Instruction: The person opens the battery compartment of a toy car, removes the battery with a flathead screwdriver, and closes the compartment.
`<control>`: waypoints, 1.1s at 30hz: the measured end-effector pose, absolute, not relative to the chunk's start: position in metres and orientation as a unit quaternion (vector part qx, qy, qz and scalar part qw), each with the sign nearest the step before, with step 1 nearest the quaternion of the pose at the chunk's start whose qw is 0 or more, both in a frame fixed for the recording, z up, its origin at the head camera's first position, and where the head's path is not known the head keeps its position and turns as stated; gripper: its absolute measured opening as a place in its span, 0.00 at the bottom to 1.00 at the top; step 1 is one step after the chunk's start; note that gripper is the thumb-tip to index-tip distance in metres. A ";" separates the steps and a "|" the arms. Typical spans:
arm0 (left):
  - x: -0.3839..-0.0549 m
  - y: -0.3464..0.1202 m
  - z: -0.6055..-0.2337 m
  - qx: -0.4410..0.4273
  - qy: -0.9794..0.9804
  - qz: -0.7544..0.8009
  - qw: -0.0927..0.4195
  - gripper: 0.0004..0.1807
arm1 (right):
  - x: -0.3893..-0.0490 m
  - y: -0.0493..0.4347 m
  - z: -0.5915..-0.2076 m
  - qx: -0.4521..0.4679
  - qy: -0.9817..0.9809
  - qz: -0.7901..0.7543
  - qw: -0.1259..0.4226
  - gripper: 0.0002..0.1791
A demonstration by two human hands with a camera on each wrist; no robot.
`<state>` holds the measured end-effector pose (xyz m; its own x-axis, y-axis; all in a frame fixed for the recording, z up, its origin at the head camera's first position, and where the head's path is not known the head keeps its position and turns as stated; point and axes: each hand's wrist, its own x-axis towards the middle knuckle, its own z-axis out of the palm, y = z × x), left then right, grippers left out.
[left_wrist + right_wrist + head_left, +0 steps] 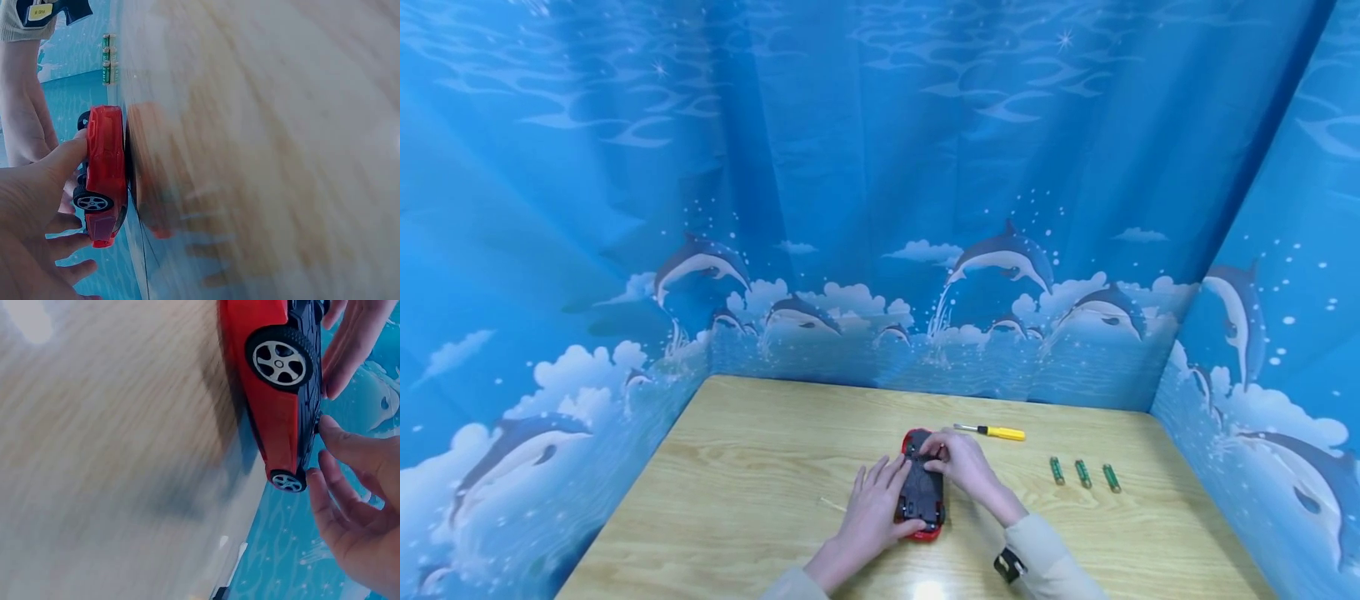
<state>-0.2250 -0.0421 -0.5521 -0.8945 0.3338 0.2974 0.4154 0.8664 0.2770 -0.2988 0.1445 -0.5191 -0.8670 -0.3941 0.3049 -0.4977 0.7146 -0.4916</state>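
A red toy car [922, 492] lies upside down on the table, its black underside facing up and its wheels showing in both wrist views. My left hand [871, 510] rests along the car's left side. Its thumb presses on the underside near the close end, and its other fingers are stretched out. At the far half of the underside is my right hand [967, 467], fingers bent. In the right wrist view, the thumb [350, 440] of that hand touches the underside. Whether a small part is pinched there is hidden.
Behind the right hand lies a screwdriver [1003, 433] with a yellow handle. Three green batteries [1082, 473] lie apart in a row to the right. A thin pale strip [832, 503] is left of the left hand. A blue dolphin curtain [865, 333] borders the wooden table [737, 467].
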 end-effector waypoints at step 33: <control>-0.226 -0.043 -0.543 -0.195 -0.964 -0.164 0.079 0.47 | -0.290 0.150 -0.531 0.047 -0.931 0.358 -0.060 0.33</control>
